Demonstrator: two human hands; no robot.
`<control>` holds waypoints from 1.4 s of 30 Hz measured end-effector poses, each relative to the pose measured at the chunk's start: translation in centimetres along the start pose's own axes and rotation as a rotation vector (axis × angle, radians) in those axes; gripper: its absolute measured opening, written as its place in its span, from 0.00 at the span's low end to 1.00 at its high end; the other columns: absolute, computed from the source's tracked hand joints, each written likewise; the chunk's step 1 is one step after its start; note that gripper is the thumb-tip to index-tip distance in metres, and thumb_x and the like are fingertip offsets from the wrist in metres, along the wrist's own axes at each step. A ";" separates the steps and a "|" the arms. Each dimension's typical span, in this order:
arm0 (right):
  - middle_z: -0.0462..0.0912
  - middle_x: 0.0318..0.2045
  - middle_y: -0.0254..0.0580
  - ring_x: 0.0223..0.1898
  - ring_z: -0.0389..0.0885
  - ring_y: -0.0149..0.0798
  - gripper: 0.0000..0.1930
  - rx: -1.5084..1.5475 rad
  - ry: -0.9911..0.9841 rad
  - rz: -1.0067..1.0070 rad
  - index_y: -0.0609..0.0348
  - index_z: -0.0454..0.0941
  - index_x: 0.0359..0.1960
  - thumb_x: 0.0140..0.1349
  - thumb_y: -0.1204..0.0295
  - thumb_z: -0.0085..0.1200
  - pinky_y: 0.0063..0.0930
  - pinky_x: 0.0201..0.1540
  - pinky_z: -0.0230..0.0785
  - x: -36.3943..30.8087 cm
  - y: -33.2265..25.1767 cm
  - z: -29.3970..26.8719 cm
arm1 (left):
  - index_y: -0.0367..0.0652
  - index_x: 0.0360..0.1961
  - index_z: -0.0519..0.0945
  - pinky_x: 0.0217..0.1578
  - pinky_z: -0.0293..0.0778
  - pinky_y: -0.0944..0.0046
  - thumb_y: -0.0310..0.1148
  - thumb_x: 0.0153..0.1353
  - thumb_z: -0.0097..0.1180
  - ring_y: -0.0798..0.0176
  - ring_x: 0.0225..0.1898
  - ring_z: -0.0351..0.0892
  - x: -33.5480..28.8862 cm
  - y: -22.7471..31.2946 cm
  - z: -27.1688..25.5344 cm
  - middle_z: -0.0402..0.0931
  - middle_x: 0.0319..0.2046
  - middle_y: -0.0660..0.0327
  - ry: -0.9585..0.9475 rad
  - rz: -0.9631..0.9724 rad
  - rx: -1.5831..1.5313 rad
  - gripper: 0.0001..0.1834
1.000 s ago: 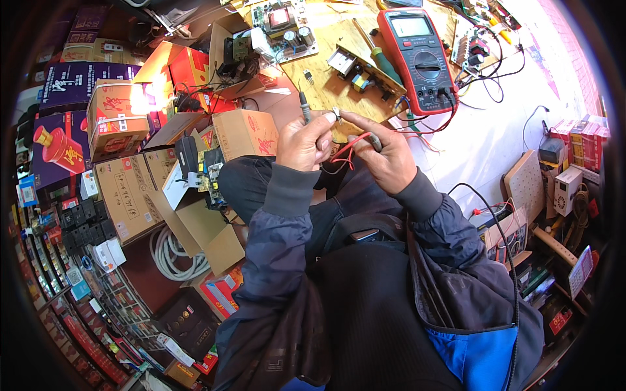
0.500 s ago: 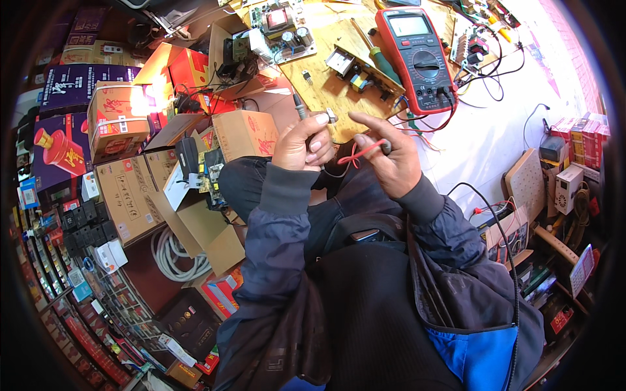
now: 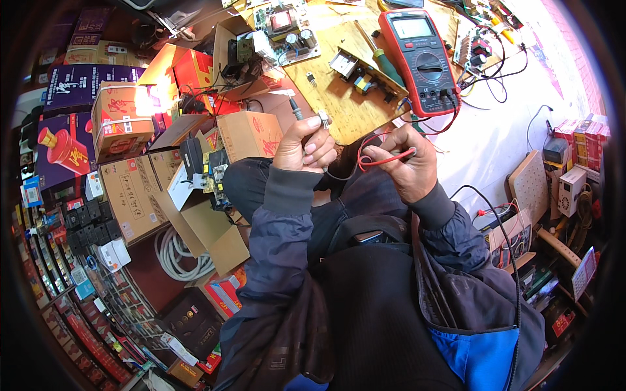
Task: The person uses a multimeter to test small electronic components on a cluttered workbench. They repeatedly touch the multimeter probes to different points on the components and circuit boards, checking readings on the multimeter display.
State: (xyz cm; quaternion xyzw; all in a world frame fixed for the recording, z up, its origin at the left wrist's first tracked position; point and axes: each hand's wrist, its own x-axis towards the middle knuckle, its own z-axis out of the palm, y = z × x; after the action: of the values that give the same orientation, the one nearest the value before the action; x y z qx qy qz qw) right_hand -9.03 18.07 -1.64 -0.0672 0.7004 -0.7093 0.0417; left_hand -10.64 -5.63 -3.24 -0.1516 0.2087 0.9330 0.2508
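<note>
In front of my lap, my left hand (image 3: 305, 144) is closed around a dark grey test probe (image 3: 296, 109) whose tip points up and away. Between thumb and forefinger, the same hand also pinches a small component with metal legs (image 3: 323, 119), which looks like a transistor. To its right, the fingers of my right hand (image 3: 409, 161) are curled on a looped red test lead (image 3: 385, 158); the probe end is mostly hidden in the grip. The red multimeter (image 3: 427, 65) lies beyond on the bench, with leads plugged into its lower end.
On the wooden board (image 3: 326, 98) lie another small transistor (image 3: 311, 79), an opened circuit module (image 3: 365, 75), a green-handled screwdriver (image 3: 385, 62) and a larger circuit board (image 3: 287, 32). Cardboard boxes (image 3: 248, 135) crowd the left. A pegboard-like panel (image 3: 527, 186) leans at the right.
My right hand has closed its outstretched forefinger and drawn slightly right and nearer, turning the red lead with it. My left hand keeps hold of the probe and component, the component now showing more upright.
</note>
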 end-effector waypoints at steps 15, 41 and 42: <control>0.75 0.26 0.38 0.29 0.72 0.33 0.15 -0.160 0.012 -0.210 0.62 0.77 0.29 0.75 0.68 0.55 0.29 0.34 0.66 0.1 -0.5 -2.6 | 0.35 0.40 0.85 0.26 0.65 0.72 0.32 0.71 0.64 0.78 0.24 0.71 0.2 -2.9 3.1 0.77 0.25 0.70 0.587 0.499 0.974 0.09; 0.83 0.44 0.44 0.44 0.85 0.33 0.11 0.135 0.054 0.031 0.69 0.76 0.53 0.72 0.80 0.60 0.26 0.49 0.80 -0.1 -0.6 -1.4 | 0.39 0.44 0.78 0.35 0.84 0.58 0.44 0.82 0.49 0.56 0.30 0.84 -5.3 -2.8 0.6 0.79 0.32 0.54 0.128 0.529 0.459 0.18; 0.83 0.45 0.46 0.43 0.85 0.33 0.10 0.119 0.073 0.043 0.69 0.76 0.52 0.73 0.80 0.59 0.27 0.48 0.81 -0.1 -0.8 -1.5 | 0.40 0.37 0.76 0.26 0.75 0.65 0.44 0.83 0.48 0.63 0.25 0.79 -6.0 -2.3 0.9 0.77 0.27 0.57 0.091 0.358 0.563 0.19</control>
State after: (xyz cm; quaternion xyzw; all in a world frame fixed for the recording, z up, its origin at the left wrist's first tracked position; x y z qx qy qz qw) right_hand -9.14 19.60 -0.84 -0.0237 0.6594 -0.7506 0.0352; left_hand -4.64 -5.82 -0.82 -0.0786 0.4927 0.8602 0.1053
